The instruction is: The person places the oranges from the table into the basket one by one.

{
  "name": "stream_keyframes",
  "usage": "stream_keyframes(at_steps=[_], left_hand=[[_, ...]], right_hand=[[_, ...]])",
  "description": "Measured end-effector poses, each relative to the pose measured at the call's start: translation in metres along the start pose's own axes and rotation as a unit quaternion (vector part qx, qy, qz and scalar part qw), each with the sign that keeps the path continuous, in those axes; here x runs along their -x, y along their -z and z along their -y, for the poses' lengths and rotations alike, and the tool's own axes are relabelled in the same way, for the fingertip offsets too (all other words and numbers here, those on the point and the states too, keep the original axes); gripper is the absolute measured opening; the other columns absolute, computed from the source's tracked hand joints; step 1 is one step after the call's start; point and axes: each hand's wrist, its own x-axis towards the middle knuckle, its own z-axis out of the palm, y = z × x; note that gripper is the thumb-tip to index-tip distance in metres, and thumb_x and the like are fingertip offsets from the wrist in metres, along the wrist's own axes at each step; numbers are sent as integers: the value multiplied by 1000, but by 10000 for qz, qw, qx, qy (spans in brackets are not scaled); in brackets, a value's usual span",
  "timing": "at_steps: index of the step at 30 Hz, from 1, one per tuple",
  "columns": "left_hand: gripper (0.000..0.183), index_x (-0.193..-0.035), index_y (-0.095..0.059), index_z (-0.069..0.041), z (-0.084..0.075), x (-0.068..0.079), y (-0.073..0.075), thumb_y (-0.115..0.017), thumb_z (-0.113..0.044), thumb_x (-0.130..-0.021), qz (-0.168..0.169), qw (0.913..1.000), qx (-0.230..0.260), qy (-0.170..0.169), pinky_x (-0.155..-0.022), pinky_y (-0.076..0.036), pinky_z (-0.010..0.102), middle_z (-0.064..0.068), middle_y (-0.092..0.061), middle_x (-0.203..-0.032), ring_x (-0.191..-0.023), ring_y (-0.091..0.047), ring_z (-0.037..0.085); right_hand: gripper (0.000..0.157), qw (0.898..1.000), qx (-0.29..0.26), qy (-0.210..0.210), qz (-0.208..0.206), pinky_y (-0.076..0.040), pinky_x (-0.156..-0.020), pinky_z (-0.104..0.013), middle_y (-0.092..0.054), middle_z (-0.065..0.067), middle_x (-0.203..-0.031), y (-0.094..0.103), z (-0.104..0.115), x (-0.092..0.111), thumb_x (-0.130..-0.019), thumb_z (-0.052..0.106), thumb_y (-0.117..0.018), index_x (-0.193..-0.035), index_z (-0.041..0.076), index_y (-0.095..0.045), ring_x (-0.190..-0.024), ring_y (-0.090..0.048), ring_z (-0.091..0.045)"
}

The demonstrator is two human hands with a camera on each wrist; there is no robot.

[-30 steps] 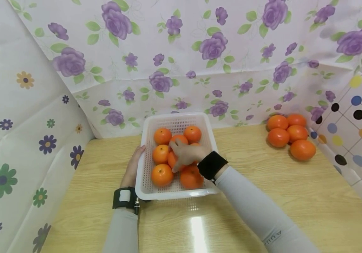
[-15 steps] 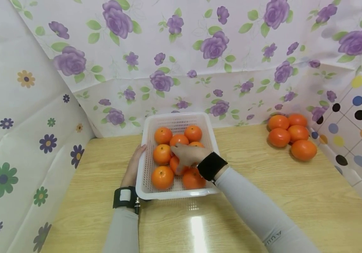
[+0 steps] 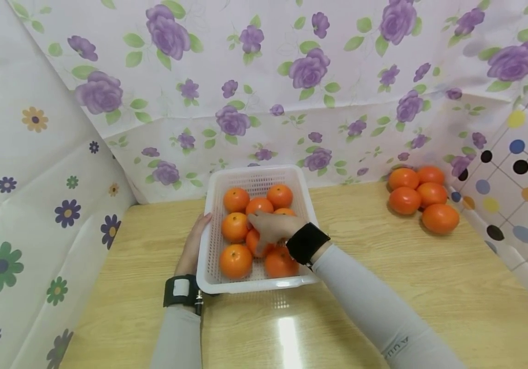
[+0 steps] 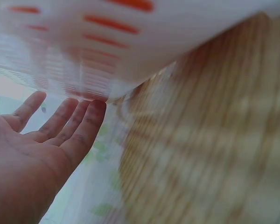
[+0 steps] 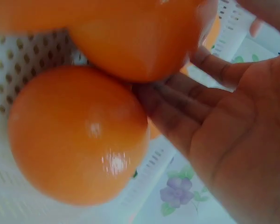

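Observation:
A white perforated plastic basket (image 3: 259, 288) holds several oranges in loose rows. My left hand (image 3: 193, 246) rests along the basket's left wall; in the left wrist view its fingers are stretched out, with fingertips touching the wall. Inside the basket, my right hand (image 3: 275, 225) grips an orange (image 3: 253, 240) near the middle, thumb toward me and fingers on its far side. That same orange (image 5: 135, 42) fills the top of the right wrist view, the fingertips partly hidden by it. Below it sits another orange (image 5: 79, 135). The back of my hand covers part of the right-hand row.
Several orange-red round fruits (image 3: 431, 195) lie grouped at the back right of the wood-grain table (image 3: 360, 256). A flower-printed sheet (image 3: 264, 77) stands close behind the basket. Patterned sheets also line the left and right sides.
The orange under my right hand and the front right orange have shifted slightly right. My right hand's fingers have drawn in a little. My left hand stays at the basket wall.

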Motion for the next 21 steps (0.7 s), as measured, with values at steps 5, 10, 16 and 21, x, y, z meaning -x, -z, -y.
stream_keyframes(at_steps=[5,10,16,21], left_hand=[[68,-165,-18,-40,3,9,-3,-39,-66,-105,-30,9999,117,25,-118,-35,55,7,-36,-161,-142,-40,32],[69,-165,-17,-39,1,11,-2,-38,-66,-105,-22,10000,87,11,-119,-33,55,7,-35,-162,-142,-39,31],[68,-166,-17,-36,-1,10,-3,-37,-63,-107,-33,10000,63,-47,-118,-34,53,8,-36,-161,-141,-40,30],[66,-165,-18,-37,-1,10,-3,-36,-62,-107,-40,9999,94,-42,-118,-35,53,7,-37,-160,-141,-41,30]], right_hand=[[55,9984,-532,178,-71,-48,-90,-34,-53,-4,-126,4,-2,3,-83,12,-85,-128,12,-53,-111,-50,-23],[40,9950,-577,783,-206,-46,-88,-33,-58,-9,-116,15,-4,8,-93,15,-78,-125,6,-55,-103,-51,-22],[43,9893,-629,1162,-617,-48,-102,-37,-61,-8,-121,35,-3,18,-99,22,-73,-135,7,-54,-112,-57,-24],[43,9826,-743,1314,-1078,-47,-109,-45,-59,-12,-133,47,-4,28,-104,25,-66,-141,8,-52,-123,-56,-26]])
